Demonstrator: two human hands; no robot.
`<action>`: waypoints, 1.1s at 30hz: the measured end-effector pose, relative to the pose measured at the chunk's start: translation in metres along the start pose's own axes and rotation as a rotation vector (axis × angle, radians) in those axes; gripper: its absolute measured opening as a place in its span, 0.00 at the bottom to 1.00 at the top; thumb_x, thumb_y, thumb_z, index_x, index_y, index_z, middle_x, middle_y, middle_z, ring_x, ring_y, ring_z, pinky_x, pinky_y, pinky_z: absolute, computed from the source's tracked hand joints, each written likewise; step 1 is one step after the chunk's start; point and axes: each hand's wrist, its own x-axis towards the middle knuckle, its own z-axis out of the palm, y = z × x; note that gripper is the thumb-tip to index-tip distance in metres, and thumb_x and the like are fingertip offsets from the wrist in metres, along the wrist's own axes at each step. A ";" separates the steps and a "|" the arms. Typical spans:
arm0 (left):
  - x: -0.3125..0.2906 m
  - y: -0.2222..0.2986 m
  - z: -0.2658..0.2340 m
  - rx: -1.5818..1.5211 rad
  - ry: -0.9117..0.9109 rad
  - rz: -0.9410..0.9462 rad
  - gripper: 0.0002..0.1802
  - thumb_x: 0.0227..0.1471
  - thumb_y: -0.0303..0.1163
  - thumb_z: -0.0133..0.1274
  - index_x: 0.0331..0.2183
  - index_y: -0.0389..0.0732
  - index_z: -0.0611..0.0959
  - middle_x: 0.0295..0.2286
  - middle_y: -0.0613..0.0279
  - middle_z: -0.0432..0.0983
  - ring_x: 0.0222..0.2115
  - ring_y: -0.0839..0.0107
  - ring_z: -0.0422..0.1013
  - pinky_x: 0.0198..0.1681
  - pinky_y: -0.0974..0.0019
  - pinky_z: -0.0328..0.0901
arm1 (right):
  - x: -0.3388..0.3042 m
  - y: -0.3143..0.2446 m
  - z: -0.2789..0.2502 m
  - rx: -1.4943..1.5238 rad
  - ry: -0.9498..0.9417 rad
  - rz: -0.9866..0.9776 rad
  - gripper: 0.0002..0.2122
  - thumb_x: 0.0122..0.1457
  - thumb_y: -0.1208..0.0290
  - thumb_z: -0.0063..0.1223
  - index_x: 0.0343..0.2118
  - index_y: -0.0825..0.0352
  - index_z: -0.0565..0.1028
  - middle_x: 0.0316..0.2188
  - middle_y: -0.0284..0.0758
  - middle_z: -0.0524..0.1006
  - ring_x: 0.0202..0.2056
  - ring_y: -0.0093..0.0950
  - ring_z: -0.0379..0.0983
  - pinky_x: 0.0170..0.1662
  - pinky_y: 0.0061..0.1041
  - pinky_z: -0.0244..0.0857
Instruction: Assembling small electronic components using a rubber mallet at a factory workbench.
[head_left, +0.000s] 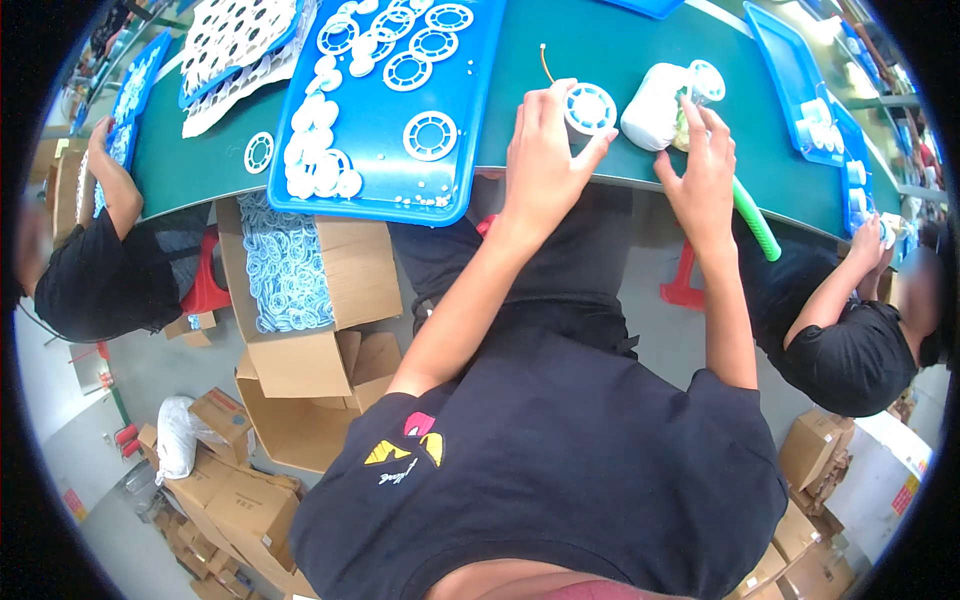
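My left hand [541, 150] is closed around the edge of a white round slotted part [590, 108], thumb and fingers on either side, at the table's near edge. A thin orange-brown wire [546, 62] sticks up beside its fingers. To the right lies a tool resembling a mallet, with a bulky white head [652, 108] and a green handle [756, 218] that juts over the edge. My right hand [706, 160] is over its neck, fingers spread and curved; whether they touch it is hard to tell. Another white round part [707, 80] sits beyond that head.
A blue tray [390, 170] of white rings and caps overhangs the green table [535, 30] on the left; a loose ring [259, 152] lies beside it. Below stands a carton [350, 270] of light-blue rings. Co-workers sit left [110, 270] and right [850, 350]. Another blue tray [790, 70] lies right.
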 end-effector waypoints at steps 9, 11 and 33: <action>-0.008 0.010 0.003 0.013 0.056 -0.087 0.38 0.55 0.38 0.66 0.60 0.32 0.71 0.50 0.44 0.72 0.52 0.47 0.72 0.55 0.52 0.67 | 0.040 -0.006 -0.033 0.599 -0.002 0.236 0.20 0.74 0.55 0.48 0.54 0.69 0.74 0.32 0.44 0.83 0.31 0.34 0.82 0.34 0.32 0.72; -0.008 0.011 0.006 0.005 0.045 -0.089 0.38 0.55 0.38 0.66 0.61 0.31 0.70 0.51 0.43 0.73 0.53 0.47 0.72 0.56 0.52 0.67 | 0.069 -0.026 -0.061 0.630 -0.102 0.135 0.20 0.74 0.54 0.46 0.51 0.70 0.76 0.32 0.45 0.83 0.31 0.35 0.81 0.35 0.32 0.72; -0.011 -0.014 0.001 0.230 0.055 0.148 0.47 0.50 0.36 0.69 0.66 0.34 0.66 0.51 0.44 0.74 0.49 0.45 0.73 0.53 0.50 0.67 | -0.003 -0.016 -0.050 0.591 -0.133 0.162 0.11 0.69 0.70 0.56 0.45 0.74 0.75 0.31 0.49 0.80 0.31 0.38 0.79 0.34 0.32 0.70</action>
